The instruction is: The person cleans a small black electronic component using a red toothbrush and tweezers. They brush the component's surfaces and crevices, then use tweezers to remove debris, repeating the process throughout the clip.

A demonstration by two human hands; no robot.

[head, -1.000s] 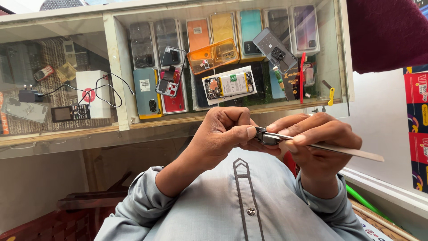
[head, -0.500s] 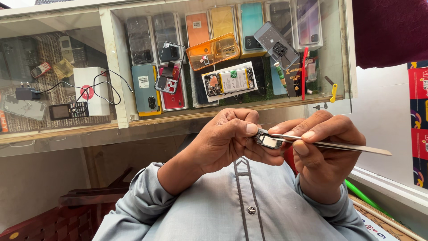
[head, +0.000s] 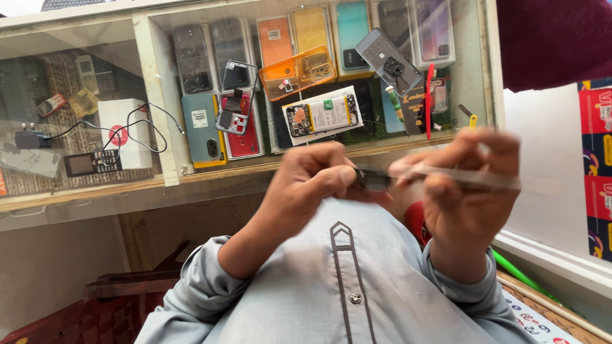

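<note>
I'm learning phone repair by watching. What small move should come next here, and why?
Probably steady both hands first: the right hand and its thin metal tool are blurred, with the tip at the small dark part pinched by the left hand.

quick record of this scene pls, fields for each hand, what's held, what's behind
left hand: fingers pinch a small dark part
right hand: blurred, holds a thin metal tool with its tip at the part
behind: glass display case with phones, phone covers, an opened phone, an orange plastic box
clothing: grey shirt
</note>
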